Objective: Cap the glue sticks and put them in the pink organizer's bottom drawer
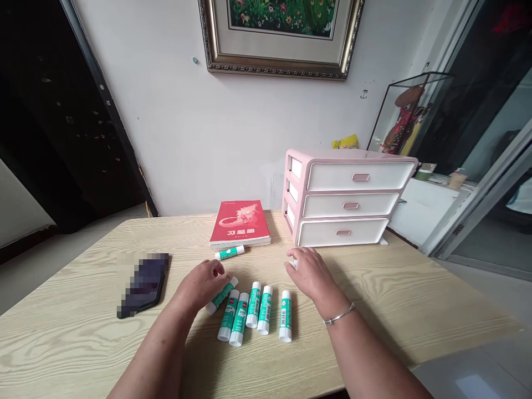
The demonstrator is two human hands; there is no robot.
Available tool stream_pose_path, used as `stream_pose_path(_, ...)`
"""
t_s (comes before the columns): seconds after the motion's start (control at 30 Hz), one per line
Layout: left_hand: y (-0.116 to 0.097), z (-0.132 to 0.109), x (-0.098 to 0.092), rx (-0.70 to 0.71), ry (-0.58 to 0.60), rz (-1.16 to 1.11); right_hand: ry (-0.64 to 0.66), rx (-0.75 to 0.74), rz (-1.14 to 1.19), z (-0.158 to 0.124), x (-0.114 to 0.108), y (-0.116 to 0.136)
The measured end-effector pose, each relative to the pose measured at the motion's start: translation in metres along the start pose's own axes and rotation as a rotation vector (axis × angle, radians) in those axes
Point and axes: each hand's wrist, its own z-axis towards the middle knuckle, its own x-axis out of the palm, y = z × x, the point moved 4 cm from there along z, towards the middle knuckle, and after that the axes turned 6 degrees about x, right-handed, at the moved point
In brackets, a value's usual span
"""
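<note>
**Handling Glue Sticks at a Wooden Table**

Bending over green-and-white glue sticks (265, 310) at the center of the frame, a person works bare-handed at a pale wooden table (83, 343). The left hand (203, 284), left of center, hangs with fingers partly curled above a slanted stick (220, 298); whether it has hold of the tube cannot be told. The right hand (308, 271), right of center, curls over a white item (293, 264), mostly hidden beneath the fingers; how firmly it is gripped, if at all, cannot be told. A silver bracelet (339, 315) circles the right wrist.

Five sticks lie in the lower center, four grouped closely and one apart to their right. Another stick (229, 252) lies just in front of a red book (242, 221) at mid-frame. A dark, partly pixelated object (145, 285) rests at left; a pink-and-white drawer unit (349, 205) stands right of center, below a framed picture (278, 47) at the top.
</note>
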Motion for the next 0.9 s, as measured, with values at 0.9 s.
stream_pose_path(0.9, -0.009, -0.002, 0.021, 0.308, 0.016, -0.321, 0.132, 0.097, 1.008, -0.004, 0.029, 0.037)
